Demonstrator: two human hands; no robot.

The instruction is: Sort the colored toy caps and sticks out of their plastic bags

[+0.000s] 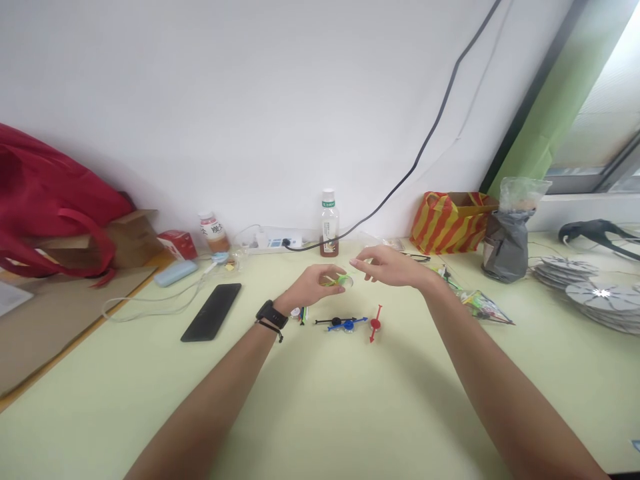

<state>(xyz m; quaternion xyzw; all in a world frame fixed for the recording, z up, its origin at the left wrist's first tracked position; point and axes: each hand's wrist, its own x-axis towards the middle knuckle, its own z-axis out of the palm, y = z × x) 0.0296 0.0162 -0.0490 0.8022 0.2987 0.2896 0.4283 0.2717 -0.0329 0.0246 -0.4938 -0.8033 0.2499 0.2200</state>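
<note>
My left hand [320,285], with a black watch on its wrist, is closed around a green arrow spinner [345,281] with a clear round base, held above the table. Just to its right hovers my right hand [385,267], fingers bent and slightly apart, nothing visible in them. Below the hands lie a black arrow spinner [336,322], a blue arrow spinner [349,325] and a red arrow spinner [375,324]. The black and blue ones overlap. Small coloured pieces [302,315] rest near my left wrist, partly hidden.
A drink bottle [329,227] stands by the wall before a hanging black cable [440,107]. At left are a phone [211,312], a power bank [175,273] and a red bag [50,193]. Rightward sit a striped bag [450,223], plastic packets [485,307] and stacked discs [605,297].
</note>
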